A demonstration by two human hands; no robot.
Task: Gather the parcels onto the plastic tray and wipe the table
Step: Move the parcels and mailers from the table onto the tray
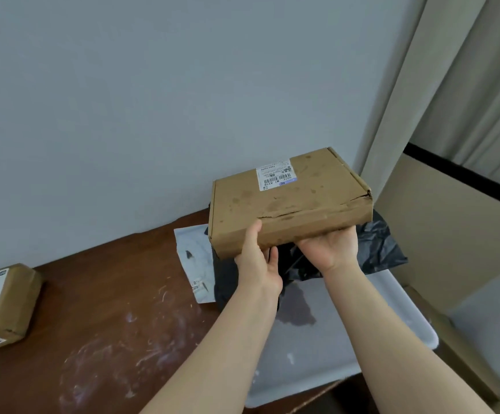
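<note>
Both my hands hold a flat brown cardboard parcel [290, 201] with a white label in the air above the far end of the translucent plastic tray [398, 312]. My left hand [257, 264] grips its near left edge, thumb on the side. My right hand [329, 249] supports it from beneath near its right half. Under the box, a black plastic mailer [383, 243] lies on the tray's far end. A white mailer [195, 258] lies beside the tray's left edge. Another taped brown parcel [0, 306] sits at the table's far left.
The dark brown table [108, 309] shows pale smears and scratches in its middle. A grey wall stands right behind the table. On the right are a beige curtain [422, 85] and a large open cardboard box [451, 234] by the tray.
</note>
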